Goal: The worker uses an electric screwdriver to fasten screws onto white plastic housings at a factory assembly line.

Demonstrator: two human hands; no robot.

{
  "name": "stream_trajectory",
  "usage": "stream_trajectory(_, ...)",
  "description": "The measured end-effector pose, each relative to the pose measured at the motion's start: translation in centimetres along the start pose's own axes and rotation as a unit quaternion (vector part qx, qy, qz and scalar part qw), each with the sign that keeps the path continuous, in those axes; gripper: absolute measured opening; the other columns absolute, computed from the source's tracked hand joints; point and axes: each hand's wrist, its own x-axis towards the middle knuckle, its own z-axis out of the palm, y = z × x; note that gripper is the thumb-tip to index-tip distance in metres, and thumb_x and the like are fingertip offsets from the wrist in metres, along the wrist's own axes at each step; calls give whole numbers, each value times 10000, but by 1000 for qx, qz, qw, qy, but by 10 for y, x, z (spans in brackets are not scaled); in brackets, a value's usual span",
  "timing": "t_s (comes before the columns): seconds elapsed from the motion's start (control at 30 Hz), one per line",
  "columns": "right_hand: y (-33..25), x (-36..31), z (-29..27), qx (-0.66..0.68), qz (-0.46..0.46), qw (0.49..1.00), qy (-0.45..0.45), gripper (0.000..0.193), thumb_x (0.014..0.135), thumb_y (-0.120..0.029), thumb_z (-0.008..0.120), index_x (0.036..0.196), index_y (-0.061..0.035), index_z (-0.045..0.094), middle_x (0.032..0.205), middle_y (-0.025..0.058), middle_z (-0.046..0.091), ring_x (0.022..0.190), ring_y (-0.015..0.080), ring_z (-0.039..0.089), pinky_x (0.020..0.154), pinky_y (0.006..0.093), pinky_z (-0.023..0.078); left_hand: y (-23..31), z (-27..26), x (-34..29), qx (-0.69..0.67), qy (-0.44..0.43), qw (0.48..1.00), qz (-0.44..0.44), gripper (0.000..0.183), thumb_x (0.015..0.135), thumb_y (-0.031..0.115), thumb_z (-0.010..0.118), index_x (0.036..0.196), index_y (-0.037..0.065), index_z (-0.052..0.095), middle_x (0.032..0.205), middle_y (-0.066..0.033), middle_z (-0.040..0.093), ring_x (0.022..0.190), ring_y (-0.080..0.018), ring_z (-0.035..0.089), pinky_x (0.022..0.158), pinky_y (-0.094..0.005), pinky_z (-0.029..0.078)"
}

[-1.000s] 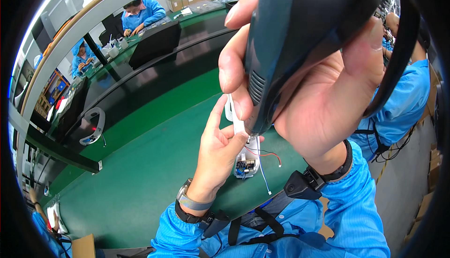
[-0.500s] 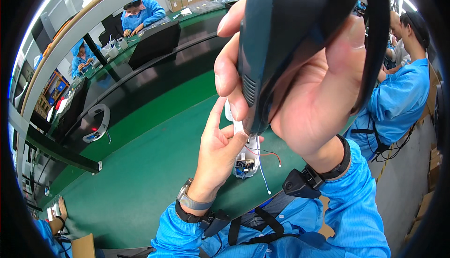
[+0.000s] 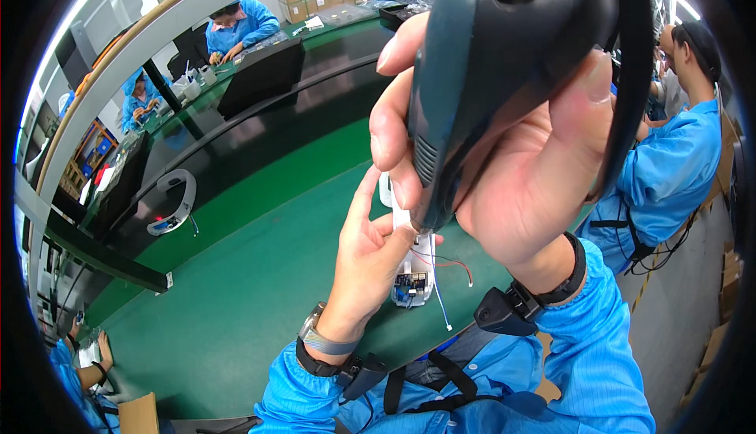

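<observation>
My right hand [image 3: 528, 174] is wrapped round a black electric screwdriver [image 3: 488, 72], which stands nearly upright close to the camera. The driver's lower end points down at a white plastic housing [image 3: 428, 280]; its bit tip is hidden by my fingers. My left hand [image 3: 358, 265] grips the upper part of that housing, thumb beside the driver's nose. Blue and dark parts sit on a circuit board [image 3: 410, 283] in the housing's near end. A red wire [image 3: 463, 263] and a blue wire [image 3: 441, 302] with small white plugs hang out to the right.
A green work table [image 3: 236, 324] spreads beneath my hands. Beyond it, a curved white shell [image 3: 187, 198] with a red light lies on a dark belt. A metal frame post [image 3: 110, 249] stands at left. Co-workers in blue sit around; one stands close by at right [image 3: 669, 158].
The curved white shell has moved to the right along the belt. The screwdriver and my right hand have shifted slightly right and down, and the housing's near end sits a little lower.
</observation>
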Motion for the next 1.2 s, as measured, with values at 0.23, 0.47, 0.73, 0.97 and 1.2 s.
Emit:
stream_trajectory(0.23,-5,1,-3,6,-10,1000,-12,1085,803,-890,243,1097,118,519,728,191,638,470,172,580,424,279,497,0,-1,2,15,-5,1000,0,782,908,-80,461,1547,66,36,1072,-183,658,918,-279,705,767,-384,610)
stream_trajectory(0.47,-2,0,-2,12,1,1000,-2,1093,798,-896,234,1106,114,516,738,191,637,470,173,578,429,277,497,0,-5,2,9,-8,1000,-11,762,915,-71,466,1545,58,57,1038,-165,654,923,-293,705,786,-409,614)
stream_trajectory(0.73,-2,1,0,7,14,1000,-1,1097,789,-903,224,1093,107,525,727,190,636,462,172,575,421,275,493,3,-4,1,9,-3,1000,-13,760,921,-73,471,1545,56,56,1089,-182,653,932,-293,703,789,-417,617)
stream_trajectory(0.97,0,-2,4,-14,-1,1000,11,1107,778,-911,226,1082,112,524,718,193,635,460,173,573,415,273,485,2,-1,0,-2,-2,1000,-6,769,938,-59,485,1551,73,38,1125,-191,651,925,-279,703,786,-398,615)
stream_trajectory(1.2,4,-7,13,-36,22,998,43,1103,783,-906,196,1092,102,521,715,181,631,482,166,570,442,277,481,1,-3,-2,25,-8,999,24,750,935,-73,478,1545,84,70,1177,-195,641,929,-265,705,811,-361,597)
